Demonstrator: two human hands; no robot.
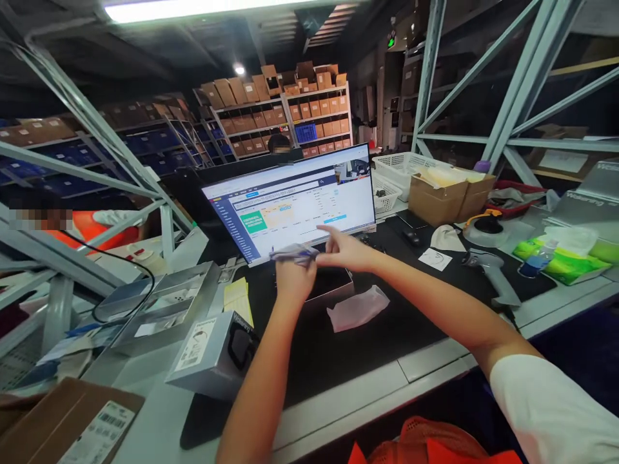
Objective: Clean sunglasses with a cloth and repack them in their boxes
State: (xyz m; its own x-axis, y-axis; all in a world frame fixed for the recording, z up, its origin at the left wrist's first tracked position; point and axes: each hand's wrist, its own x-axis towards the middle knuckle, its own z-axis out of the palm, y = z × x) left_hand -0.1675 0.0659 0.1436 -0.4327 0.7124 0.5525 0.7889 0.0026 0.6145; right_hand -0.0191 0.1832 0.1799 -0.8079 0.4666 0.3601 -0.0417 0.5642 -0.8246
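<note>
Your left hand (294, 283) has its fingers closed on a greyish bundle (293, 252), held above the tabletop (428, 368) before the monitor (300, 200). Your right hand (351, 250) extends its index finger; whether its curled fingers pinch the bundle, I cannot tell. A pale pouch (358, 309) lies toward the tabletop's front edge.

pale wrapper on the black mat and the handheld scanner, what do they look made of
Pale wrapper: probably thin plastic or foam sheet, dull, judging by its soft, creased shape. Handheld scanner: likely hard moulded plastic, satin grey, with smooth rounded edges.
</note>
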